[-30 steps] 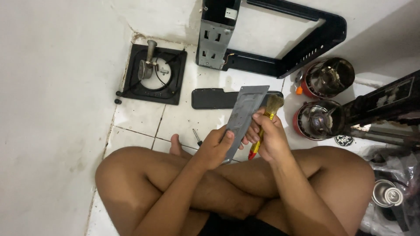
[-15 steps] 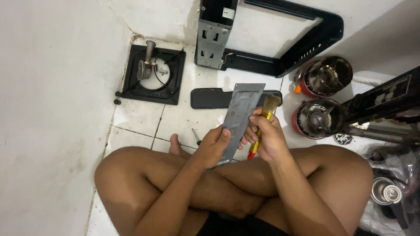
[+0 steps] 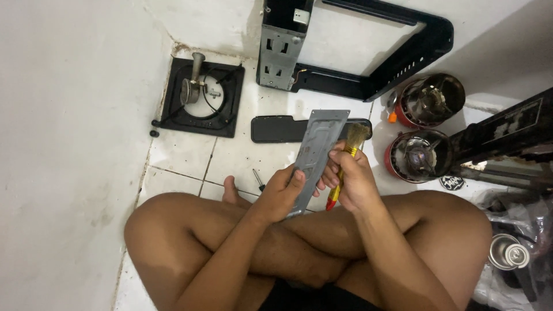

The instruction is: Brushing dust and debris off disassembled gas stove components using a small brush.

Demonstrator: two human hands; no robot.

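You sit cross-legged on the white tiled floor (image 3: 230, 155), knees wide, both forearms meeting over your shins.

Your left hand (image 3: 280, 196) is clamped on the lower end of a long grey metal plate (image 3: 315, 155): thumb across the face, fingers behind. The plate stands tilted, its top end leaning away from you and to the right.

Your right hand (image 3: 352, 181) is closed around a small paintbrush (image 3: 344, 167) with a yellow handle and a red tip at the bottom. Its tan bristles point up and sit just beside the plate's right edge, near its top end; whether they touch it you cannot tell.

A small screwdriver (image 3: 258, 179) lies on the tile just left of your left hand, near your toes.

Beyond the plate, a flat black oblong panel (image 3: 276, 128) lies on the floor. To its left, against the wall, sits a black square burner tray (image 3: 199, 98) with a metal tube fitting in it.

To your right stand two round red burner units (image 3: 423, 152), one behind the other. A small round black sticker (image 3: 452, 183) lies by the nearer one. A silver gas canister top (image 3: 508, 253) shows at the lower right, among dark plastic bags.

Farthest off, a black stove frame (image 3: 397, 57) with a grey perforated bracket leans at the wall.
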